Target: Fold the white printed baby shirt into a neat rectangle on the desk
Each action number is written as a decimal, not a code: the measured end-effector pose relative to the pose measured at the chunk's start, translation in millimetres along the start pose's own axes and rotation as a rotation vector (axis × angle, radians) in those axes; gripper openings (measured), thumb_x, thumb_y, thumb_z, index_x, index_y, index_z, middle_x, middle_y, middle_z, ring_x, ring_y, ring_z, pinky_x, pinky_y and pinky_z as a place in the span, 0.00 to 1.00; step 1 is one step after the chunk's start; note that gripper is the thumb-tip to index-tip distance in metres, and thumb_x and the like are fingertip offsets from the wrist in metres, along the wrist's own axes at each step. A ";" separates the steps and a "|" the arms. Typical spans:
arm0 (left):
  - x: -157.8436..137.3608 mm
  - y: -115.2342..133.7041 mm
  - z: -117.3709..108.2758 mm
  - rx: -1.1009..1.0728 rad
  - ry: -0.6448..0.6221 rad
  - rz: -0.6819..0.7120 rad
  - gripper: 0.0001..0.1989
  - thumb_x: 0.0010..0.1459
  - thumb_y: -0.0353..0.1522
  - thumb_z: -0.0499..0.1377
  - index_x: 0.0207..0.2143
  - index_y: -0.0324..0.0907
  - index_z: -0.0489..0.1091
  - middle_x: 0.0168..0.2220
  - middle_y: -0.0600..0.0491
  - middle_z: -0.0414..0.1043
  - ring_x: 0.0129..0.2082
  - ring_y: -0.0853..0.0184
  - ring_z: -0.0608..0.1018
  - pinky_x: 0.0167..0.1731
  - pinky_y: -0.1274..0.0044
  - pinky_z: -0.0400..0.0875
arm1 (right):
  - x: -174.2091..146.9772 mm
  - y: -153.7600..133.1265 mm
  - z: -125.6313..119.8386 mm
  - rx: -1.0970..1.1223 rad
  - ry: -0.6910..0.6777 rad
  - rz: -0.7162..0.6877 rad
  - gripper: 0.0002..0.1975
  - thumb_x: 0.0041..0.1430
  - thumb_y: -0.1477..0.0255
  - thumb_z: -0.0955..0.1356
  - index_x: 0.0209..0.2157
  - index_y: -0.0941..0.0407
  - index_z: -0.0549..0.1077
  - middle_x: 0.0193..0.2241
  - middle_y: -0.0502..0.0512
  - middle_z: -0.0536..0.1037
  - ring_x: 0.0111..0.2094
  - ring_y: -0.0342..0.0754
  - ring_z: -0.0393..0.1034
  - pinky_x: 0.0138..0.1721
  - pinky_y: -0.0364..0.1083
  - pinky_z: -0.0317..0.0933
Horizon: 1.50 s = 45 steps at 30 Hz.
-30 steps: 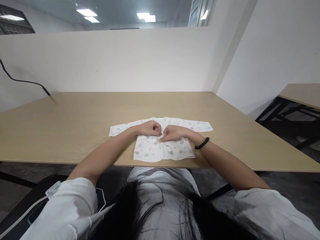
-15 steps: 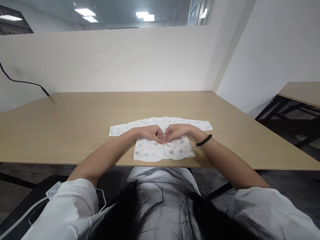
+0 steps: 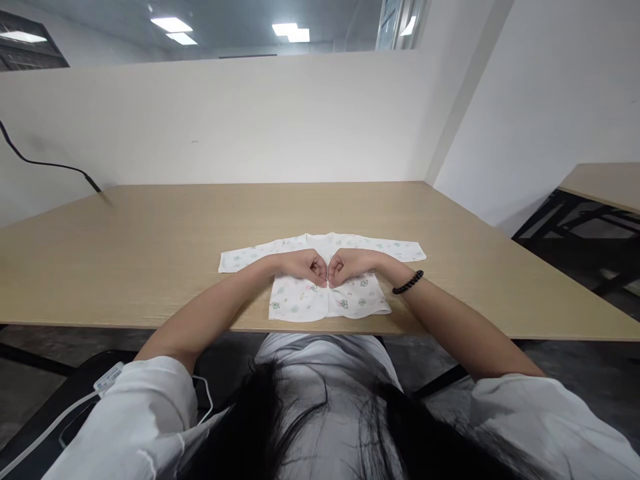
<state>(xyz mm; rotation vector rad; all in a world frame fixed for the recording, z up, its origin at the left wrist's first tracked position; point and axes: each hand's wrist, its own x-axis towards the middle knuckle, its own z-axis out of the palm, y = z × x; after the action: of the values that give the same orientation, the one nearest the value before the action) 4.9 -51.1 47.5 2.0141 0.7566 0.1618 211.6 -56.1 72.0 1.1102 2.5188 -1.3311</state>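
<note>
A small white baby shirt (image 3: 300, 300) with printed figures lies spread on the table, its collar away from me and its sleeves stretched to both sides. My left hand (image 3: 306, 265) pinches the shirt's front along the middle opening. Right beside it, fingertips almost touching, my right hand (image 3: 349, 264) pinches the other front edge. Both hands are closed, and the fabric between them is gathered a little. Whatever fastening may be under the fingertips is too small to make out.
The wooden table (image 3: 165, 227) runs back to a white partition wall (image 3: 260, 120). A black cable (image 3: 55, 165) hangs over the left back corner. Another table (image 3: 607, 183) stands at the right. A white cord (image 3: 55, 420) hangs by my left sleeve.
Both hands stay at the same spot on the shirt, with only a slight shift of the fingers. The lower hem has moved very slightly.
</note>
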 end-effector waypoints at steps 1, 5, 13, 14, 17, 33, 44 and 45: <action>0.4 -0.5 0.4 0.005 0.005 0.000 0.15 0.45 0.41 0.70 0.25 0.38 0.74 0.22 0.56 0.69 0.23 0.73 0.67 0.24 0.78 0.58 | -0.1 -0.1 0.1 0.000 0.012 0.009 0.11 0.44 0.66 0.72 0.29 0.58 0.79 0.16 0.43 0.66 0.20 0.39 0.53 0.22 0.42 0.45; 0.4 -0.8 0.6 0.011 0.021 0.003 0.16 0.45 0.41 0.70 0.25 0.38 0.73 0.21 0.56 0.69 0.23 0.73 0.67 0.24 0.79 0.58 | 0.4 -0.5 0.1 0.020 0.047 0.046 0.11 0.43 0.65 0.73 0.29 0.57 0.79 0.16 0.43 0.65 0.19 0.39 0.52 0.22 0.42 0.45; -0.8 -3.5 -4.6 0.015 0.014 0.037 0.13 0.46 0.40 0.69 0.28 0.37 0.78 0.24 0.54 0.72 0.24 0.72 0.68 0.25 0.79 0.59 | 3.2 -2.6 2.9 -0.007 0.090 0.040 0.11 0.43 0.64 0.73 0.26 0.57 0.77 0.16 0.44 0.63 0.20 0.39 0.51 0.22 0.43 0.43; -0.7 -4.4 -5.4 0.017 0.008 0.034 0.13 0.47 0.39 0.68 0.29 0.37 0.78 0.24 0.54 0.72 0.24 0.72 0.68 0.25 0.79 0.59 | 3.6 -2.3 3.7 -0.011 0.100 0.037 0.11 0.43 0.64 0.73 0.25 0.57 0.77 0.16 0.44 0.63 0.19 0.39 0.51 0.22 0.43 0.42; -0.4 -5.2 -6.2 0.009 -0.003 0.022 0.11 0.46 0.37 0.67 0.30 0.37 0.78 0.23 0.54 0.72 0.24 0.72 0.69 0.25 0.79 0.59 | 4.5 0.0 5.4 -0.023 0.115 0.037 0.12 0.43 0.62 0.73 0.25 0.57 0.76 0.14 0.43 0.61 0.19 0.39 0.50 0.21 0.43 0.42; -0.7 4.0 -3.0 0.003 0.003 -0.006 0.06 0.45 0.33 0.64 0.25 0.39 0.74 0.23 0.55 0.70 0.25 0.71 0.69 0.27 0.78 0.61 | 3.9 3.6 -5.3 0.106 -0.016 0.020 0.13 0.42 0.64 0.73 0.29 0.58 0.78 0.17 0.44 0.66 0.19 0.38 0.52 0.21 0.42 0.45; -6.5 -5.8 -23.0 0.317 0.188 -0.061 0.21 0.48 0.49 0.65 0.23 0.40 0.68 0.22 0.56 0.67 0.22 0.72 0.66 0.23 0.78 0.56 | 0.6 23.9 -21.4 -0.138 0.267 0.102 0.23 0.46 0.51 0.74 0.30 0.57 0.74 0.24 0.50 0.72 0.23 0.41 0.59 0.24 0.42 0.49; -10.0 -8.6 -32.2 0.384 0.260 -0.126 0.21 0.50 0.50 0.63 0.26 0.40 0.70 0.24 0.54 0.70 0.24 0.70 0.68 0.24 0.79 0.58 | -3.5 31.5 -30.2 -0.158 0.351 0.113 0.23 0.49 0.51 0.73 0.34 0.57 0.75 0.29 0.53 0.76 0.26 0.43 0.63 0.26 0.42 0.53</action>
<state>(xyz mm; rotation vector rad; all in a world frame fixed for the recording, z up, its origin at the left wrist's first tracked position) -19.8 -30.0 59.8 2.3247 1.1475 0.2211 241.6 -24.2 70.5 1.5384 2.6861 -0.9601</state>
